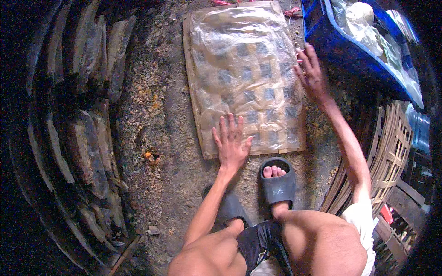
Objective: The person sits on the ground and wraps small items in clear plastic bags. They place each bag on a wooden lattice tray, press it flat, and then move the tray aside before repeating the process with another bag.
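A rectangular woven bamboo tray (pixel 193 103) lies on the ground before my feet. Wrinkled clear plastic sheeting (pixel 241 31) covers its top, and dark squares of the lattice show through. My left hand (pixel 232 143) rests palm down on the near left part of the sheeting, fingers spread. At the tray's far right edge is my right hand (pixel 313 74), slightly blurred, with its fingers apart. A bit of pink string (pixel 299 57) shows by its fingertips; whether they touch it I cannot tell.
A blue plastic crate (pixel 362 51) holding plastic bags (pixel 361 20) stands at upper right. Bamboo lattice trays (pixel 390 148) lean below it. Dark, weathered slats (pixel 91 155) line the left. My slippers (pixel 279 186) stand on rough dirt ground (pixel 179 193). Pink string (pixel 291 12) lies beyond the tray.
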Demonstrator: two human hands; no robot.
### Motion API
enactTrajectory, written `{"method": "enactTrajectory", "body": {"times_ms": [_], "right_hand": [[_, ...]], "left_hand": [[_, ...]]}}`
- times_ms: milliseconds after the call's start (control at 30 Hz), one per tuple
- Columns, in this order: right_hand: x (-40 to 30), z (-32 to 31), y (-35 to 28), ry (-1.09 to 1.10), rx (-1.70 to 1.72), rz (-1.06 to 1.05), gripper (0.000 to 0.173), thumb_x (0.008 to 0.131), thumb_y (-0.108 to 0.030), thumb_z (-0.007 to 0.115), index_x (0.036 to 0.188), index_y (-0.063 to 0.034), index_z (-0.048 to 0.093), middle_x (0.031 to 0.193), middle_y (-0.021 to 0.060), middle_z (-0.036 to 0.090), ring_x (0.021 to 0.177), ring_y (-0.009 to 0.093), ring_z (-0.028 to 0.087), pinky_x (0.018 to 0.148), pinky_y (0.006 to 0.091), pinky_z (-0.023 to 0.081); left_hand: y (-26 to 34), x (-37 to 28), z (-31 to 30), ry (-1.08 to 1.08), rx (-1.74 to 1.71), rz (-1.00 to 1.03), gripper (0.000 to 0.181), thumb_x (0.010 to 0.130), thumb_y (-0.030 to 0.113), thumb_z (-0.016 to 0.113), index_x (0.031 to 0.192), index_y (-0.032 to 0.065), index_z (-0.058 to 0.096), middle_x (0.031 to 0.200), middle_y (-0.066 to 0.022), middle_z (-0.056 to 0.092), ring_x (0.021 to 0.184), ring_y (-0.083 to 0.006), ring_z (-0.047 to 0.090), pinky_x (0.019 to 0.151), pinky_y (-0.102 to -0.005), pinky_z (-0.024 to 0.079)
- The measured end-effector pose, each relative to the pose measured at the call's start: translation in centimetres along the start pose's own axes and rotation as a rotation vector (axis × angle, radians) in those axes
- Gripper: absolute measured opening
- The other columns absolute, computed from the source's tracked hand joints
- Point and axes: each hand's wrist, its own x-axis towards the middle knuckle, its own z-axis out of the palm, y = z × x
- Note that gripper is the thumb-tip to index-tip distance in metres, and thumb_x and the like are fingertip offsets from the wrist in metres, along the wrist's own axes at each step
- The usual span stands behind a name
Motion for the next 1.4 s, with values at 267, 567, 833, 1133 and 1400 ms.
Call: {"method": "enactTrajectory", "body": {"times_ms": [267,567,833,1133,1400], "right_hand": [[-7.1,5.1,-16.4,-0.611,0.097,-0.529,0.065,0.099,-0.044,0.049,0.157,-0.0192,0.031,0.166,0.0094,0.020,0.154,0.028,0.013,0.123,0.0584,0.006],[-4.1,4.2,-11.1,-0.441,-0.133,-0.361,0.058,0.100,-0.049,0.046,0.155,-0.0310,0.036,0.165,0.0070,0.022,0.154,0.031,0.011,0.121,0.0618,0.001],[-9.2,3.3,-20.5,-0.761,0.030,-0.395,0.067,0.096,-0.057,0.049,0.147,-0.0141,0.048,0.162,0.0135,0.028,0.152,0.036,0.018,0.117,0.0701,0.006],[-12.9,3.3,-22.9,-0.638,0.228,-0.355,0.073,0.096,-0.054,0.051,0.151,-0.0074,0.039,0.161,0.0178,0.028,0.151,0.034,0.023,0.117,0.0666,0.014],[-15.2,2.6,-23.2,-0.696,0.507,-0.714,0.057,0.087,-0.031,0.063,0.137,-0.0067,0.051,0.151,0.0197,0.041,0.144,0.036,0.035,0.118,0.0517,0.032]], "left_hand": [[-0.5,-1.0,-0.2,0.211,-0.180,-0.078,0.104,0.088,0.046,0.069,0.159,0.0026,0.007,0.163,-0.0252,0.011,0.152,-0.0415,0.008,0.122,-0.0585,0.010],[-0.4,-3.4,-3.0,0.108,-0.182,-0.239,0.121,0.081,0.050,0.077,0.157,-0.0022,-0.001,0.162,-0.0260,0.016,0.151,-0.0417,0.013,0.123,-0.0532,0.013],[-3.2,-4.4,-3.3,0.159,-0.453,-0.159,0.086,0.097,0.038,0.049,0.157,-0.0014,0.003,0.160,-0.0267,0.022,0.149,-0.0409,0.021,0.122,-0.0491,0.017],[-5.1,-3.7,-6.9,0.061,-0.780,-0.246,0.060,0.107,0.033,0.022,0.158,0.0013,0.013,0.151,-0.0175,0.046,0.142,-0.0325,0.039,0.120,-0.0412,0.024],[-3.9,-3.3,-6.1,0.071,-0.723,-0.269,0.059,0.106,0.028,0.035,0.156,0.0005,0.017,0.149,-0.0257,0.043,0.141,-0.0397,0.038,0.118,-0.0439,0.029]]}}
